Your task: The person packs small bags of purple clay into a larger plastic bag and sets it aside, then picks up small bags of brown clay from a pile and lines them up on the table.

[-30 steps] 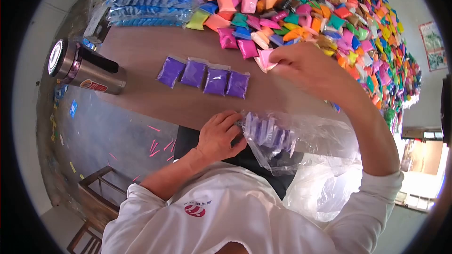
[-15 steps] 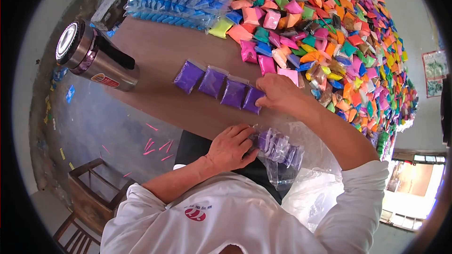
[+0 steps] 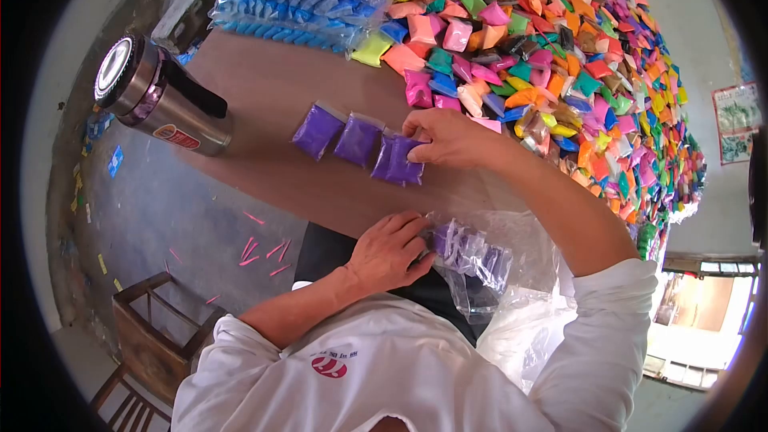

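My right hand (image 3: 450, 138) pinches the edge of a purple packet (image 3: 402, 162) above the brown table. That packet overlaps the third one in a short row of purple packets, beside a middle packet (image 3: 359, 140) and a left-hand packet (image 3: 318, 131). Down at the table's front edge, my left hand (image 3: 390, 250) has its fingers curled at the mouth of a clear plastic bag (image 3: 528, 248). Several purple packets (image 3: 472, 250) lie inside this bag, partly hidden by shiny film.
A steel thermos (image 3: 160, 96) stands at the table's left side. Bagged rows of blue packets (image 3: 288, 12) lie at the back. A large heap of multicoloured packets (image 3: 552, 56) covers the right. A wooden stool (image 3: 164, 328) and pink strips (image 3: 250, 250) are on the floor.
My right hand has moved left with the purple packet, which now overlaps the third packet in the row. My left hand and the clear bag stay nearly in place.
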Demonstrator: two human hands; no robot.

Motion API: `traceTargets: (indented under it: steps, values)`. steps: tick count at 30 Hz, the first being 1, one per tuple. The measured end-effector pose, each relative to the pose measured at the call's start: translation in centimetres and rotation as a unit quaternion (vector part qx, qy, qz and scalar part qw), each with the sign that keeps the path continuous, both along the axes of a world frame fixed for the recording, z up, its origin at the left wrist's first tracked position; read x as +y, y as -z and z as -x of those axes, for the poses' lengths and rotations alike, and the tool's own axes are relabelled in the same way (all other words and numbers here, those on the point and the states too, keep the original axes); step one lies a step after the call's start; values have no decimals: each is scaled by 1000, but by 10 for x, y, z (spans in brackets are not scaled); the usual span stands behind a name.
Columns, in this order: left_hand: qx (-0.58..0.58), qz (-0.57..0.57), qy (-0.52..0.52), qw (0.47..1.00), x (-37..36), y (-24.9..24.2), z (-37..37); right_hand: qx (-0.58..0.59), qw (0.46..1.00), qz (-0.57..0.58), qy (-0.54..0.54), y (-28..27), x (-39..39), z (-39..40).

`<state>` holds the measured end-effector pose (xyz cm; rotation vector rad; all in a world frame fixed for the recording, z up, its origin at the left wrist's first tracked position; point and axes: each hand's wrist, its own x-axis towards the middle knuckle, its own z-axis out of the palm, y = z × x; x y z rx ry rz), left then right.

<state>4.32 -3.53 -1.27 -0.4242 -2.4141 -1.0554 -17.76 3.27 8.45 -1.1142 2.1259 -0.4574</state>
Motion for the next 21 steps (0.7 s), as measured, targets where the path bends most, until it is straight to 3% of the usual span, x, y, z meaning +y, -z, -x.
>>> traceTargets:
  steps: [6,12,15,18,20,21]
  values:
    - [-1,0,-1,1000,-1,3,-2,136,986,-89,-26,-6,-13,-16]
    - [-1,3,2,1000,-1,2,-2,115,989,-66,-63,1,-18,-17]
    - [-4,5,0,1000,-1,1,-2,61,982,-162,-78,-17,-20,-16]
    - [-13,7,-9,1000,-1,2,-2,98,991,-60,-61,-23,6,-7]
    - [-18,8,-9,1000,2,3,-3,158,987,32,-4,-69,21,-13]
    - [-17,12,-8,1000,1,1,-2,126,987,78,55,-98,32,-21]
